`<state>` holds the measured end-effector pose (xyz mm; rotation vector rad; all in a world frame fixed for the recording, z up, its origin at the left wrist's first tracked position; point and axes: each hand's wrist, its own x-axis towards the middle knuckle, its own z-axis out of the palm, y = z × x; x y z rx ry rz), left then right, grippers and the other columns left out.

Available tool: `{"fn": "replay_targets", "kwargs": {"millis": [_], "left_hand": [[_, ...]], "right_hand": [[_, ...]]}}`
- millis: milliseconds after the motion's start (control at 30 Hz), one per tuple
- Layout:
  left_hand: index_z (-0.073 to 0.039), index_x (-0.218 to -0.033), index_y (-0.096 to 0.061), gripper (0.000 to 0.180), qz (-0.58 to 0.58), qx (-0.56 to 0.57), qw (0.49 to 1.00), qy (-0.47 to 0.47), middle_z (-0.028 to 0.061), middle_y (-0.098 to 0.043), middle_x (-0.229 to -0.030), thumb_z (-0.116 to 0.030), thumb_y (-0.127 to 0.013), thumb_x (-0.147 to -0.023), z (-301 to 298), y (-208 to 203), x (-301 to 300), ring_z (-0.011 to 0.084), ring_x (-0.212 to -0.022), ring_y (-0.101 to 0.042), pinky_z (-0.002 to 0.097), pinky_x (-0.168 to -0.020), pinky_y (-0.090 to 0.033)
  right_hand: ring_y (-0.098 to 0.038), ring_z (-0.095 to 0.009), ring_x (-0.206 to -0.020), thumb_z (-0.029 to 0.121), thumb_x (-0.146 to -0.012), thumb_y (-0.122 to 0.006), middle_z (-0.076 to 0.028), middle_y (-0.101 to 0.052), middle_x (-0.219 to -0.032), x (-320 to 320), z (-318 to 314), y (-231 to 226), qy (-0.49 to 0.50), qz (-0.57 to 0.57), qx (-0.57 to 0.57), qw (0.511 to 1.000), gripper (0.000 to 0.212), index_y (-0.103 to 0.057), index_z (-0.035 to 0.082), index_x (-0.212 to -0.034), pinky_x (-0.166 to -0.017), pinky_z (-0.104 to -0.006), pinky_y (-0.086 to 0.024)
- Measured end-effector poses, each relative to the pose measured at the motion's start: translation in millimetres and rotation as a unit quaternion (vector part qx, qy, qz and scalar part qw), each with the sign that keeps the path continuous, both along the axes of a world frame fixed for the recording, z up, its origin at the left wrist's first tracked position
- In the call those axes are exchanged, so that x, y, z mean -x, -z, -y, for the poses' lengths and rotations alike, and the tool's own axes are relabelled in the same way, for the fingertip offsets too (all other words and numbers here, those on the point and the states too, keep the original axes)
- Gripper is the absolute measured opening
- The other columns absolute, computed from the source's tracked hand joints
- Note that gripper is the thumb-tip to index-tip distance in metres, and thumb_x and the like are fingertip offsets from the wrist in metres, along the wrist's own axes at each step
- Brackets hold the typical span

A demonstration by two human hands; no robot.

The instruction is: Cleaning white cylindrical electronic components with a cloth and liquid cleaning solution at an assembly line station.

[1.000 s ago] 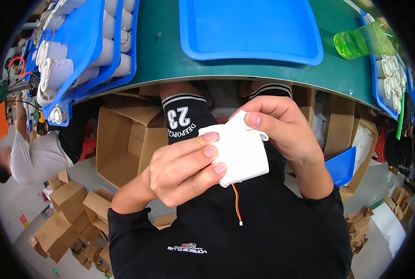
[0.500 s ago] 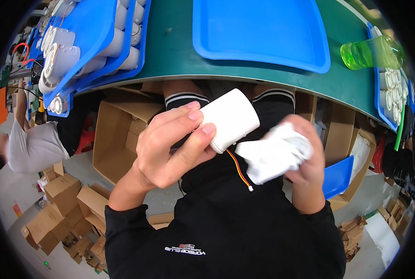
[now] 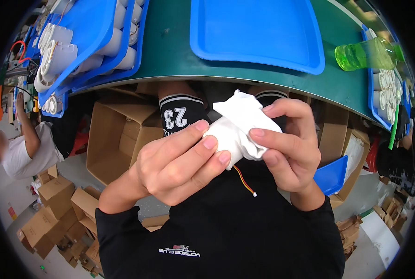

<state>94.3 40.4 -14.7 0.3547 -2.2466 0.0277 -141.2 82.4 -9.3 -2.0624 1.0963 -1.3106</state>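
My left hand (image 3: 177, 162) is closed on a white cylindrical housing (image 3: 222, 142), tilted in front of my lap. From its lower side hangs a short red, yellow and black wire lead (image 3: 244, 180) with a small white plug. A crumpled white cloth (image 3: 244, 116) lies over the right end of the housing, pinched by the fingers of my right hand (image 3: 289, 144). The cloth hides that end of the cylinder.
An empty-looking blue tray (image 3: 258, 32) lies on the green table (image 3: 170, 51). Stacked blue trays (image 3: 89, 51) with white housings stand left. A green bottle (image 3: 368, 55) and another filled tray (image 3: 377, 104) are right. Cardboard boxes (image 3: 107, 139) sit below; a person (image 3: 30, 146) works at left.
My right hand has moved left and brought the cloth onto the housing; before, the two were apart. The left hand still grips the housing.
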Motion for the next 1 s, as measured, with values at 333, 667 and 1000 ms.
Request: {"fn": "replay_targets", "kwargs": {"millis": [333, 667, 1000], "left_hand": [[0.000, -0.100, -0.069, 0.031, 0.068, 0.013, 0.997, 0.034, 0.0130, -0.055, -0.106, 0.002, -0.078, -0.070, 6.7, 1.1, 1.3, 0.0336, -0.093, -0.066, 0.0339, -0.073, -0.062], [0.000, -0.100, -0.069, 0.029, 0.074, 0.008, 0.996, 0.046, 0.0128, -0.054, -0.106, 0.003, -0.077, -0.072, 13.2, 5.5, -1.2, 0.0335, -0.093, -0.066, 0.0347, -0.074, -0.062], [0.000, -0.100, -0.070, 0.029, 0.064, 0.016, 0.996, 0.060, 0.0121, -0.058, -0.104, -0.002, -0.077, -0.072, 11.0, 10.9, 10.6, 0.0312, -0.087, -0.068, 0.0333, -0.072, -0.062]], "right_hand": [[-0.058, -0.017, -0.085, -0.003, -0.073, -0.075, -0.009, -0.060, -0.096, -15.8, -9.4, 0.1, 0.011, 0.178, -0.230, 0.957, 0.029, -0.068, 0.002, -0.101, -0.070, -0.0269, -0.046], [-0.060, -0.014, -0.086, 0.001, -0.080, -0.073, -0.008, -0.063, -0.095, -19.9, -7.1, 7.2, 0.036, 0.241, -0.275, 0.930, 0.026, -0.059, 0.001, -0.102, -0.073, -0.0260, -0.048], [-0.059, -0.012, -0.069, 0.001, -0.084, -0.069, -0.009, -0.065, -0.083, -29.2, 1.7, 26.9, 0.175, 0.186, -0.147, 0.956, 0.018, -0.059, 0.001, -0.100, -0.059, -0.0257, -0.047]]}}
